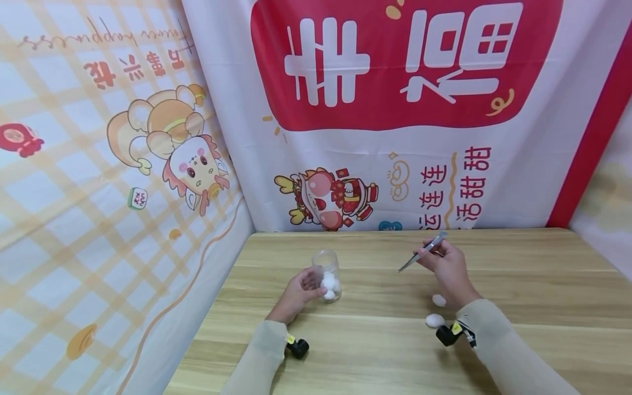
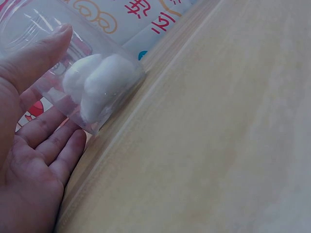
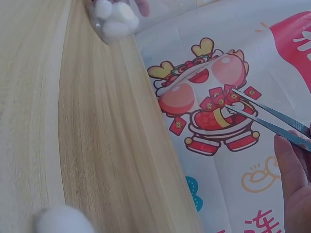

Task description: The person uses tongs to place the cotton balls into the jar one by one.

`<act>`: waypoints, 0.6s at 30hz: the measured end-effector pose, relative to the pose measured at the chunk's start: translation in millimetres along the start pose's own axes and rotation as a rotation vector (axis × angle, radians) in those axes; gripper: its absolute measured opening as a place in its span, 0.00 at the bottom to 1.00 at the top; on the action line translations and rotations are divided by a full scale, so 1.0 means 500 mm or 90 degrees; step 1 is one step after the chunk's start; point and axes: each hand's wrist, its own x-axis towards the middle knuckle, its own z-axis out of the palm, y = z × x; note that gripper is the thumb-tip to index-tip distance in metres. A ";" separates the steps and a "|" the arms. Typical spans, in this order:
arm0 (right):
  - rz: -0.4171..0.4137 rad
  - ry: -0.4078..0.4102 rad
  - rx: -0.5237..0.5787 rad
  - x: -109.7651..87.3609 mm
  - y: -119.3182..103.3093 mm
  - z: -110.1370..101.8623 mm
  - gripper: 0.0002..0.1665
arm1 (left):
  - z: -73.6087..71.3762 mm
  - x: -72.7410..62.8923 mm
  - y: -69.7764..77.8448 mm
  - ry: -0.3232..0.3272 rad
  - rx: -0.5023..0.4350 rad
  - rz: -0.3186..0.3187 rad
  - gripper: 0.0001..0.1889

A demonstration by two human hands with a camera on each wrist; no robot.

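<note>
A clear jar point(image 1: 326, 269) stands upright on the wooden table, with several white cotton balls point(image 2: 99, 82) in its lower part. My left hand point(image 1: 299, 294) holds the jar from its left side, thumb across the near wall and fingers around the back. To the right, my right hand point(image 1: 448, 269) grips metal tweezers point(image 1: 423, 252) above the table. Their tips point left toward the jar and stand apart with nothing between them, as the right wrist view shows. Two loose cotton balls, one point(image 1: 439, 300) farther and one point(image 1: 435, 320) nearer, lie beside my right wrist.
The wooden table point(image 1: 365, 351) reaches back to a white and red printed cloth point(image 1: 395, 137). Another cloth with a checked print point(image 1: 99, 230) hangs along the left side. Small black cameras, one point(image 1: 298, 348) on the left wrist and one point(image 1: 448, 334) on the right, jut from the sleeves.
</note>
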 end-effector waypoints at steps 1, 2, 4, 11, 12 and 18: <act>0.000 0.000 -0.004 -0.001 -0.001 -0.003 0.18 | 0.000 0.000 0.000 0.000 0.001 0.002 0.34; -0.001 0.000 -0.007 -0.002 -0.002 -0.006 0.18 | 0.001 0.000 0.001 0.000 0.001 0.000 0.34; 0.000 -0.001 -0.008 -0.004 -0.003 -0.010 0.18 | 0.001 0.000 0.002 -0.001 0.004 -0.003 0.34; -0.010 -0.009 -0.036 -0.007 0.001 -0.028 0.18 | -0.005 0.015 -0.030 0.003 0.003 -0.005 0.35; -0.010 -0.010 -0.038 -0.007 0.001 -0.031 0.18 | -0.006 0.018 -0.037 0.006 0.002 -0.003 0.35; -0.009 -0.013 -0.048 -0.008 0.003 -0.046 0.21 | -0.006 0.028 -0.059 0.020 0.011 0.007 0.35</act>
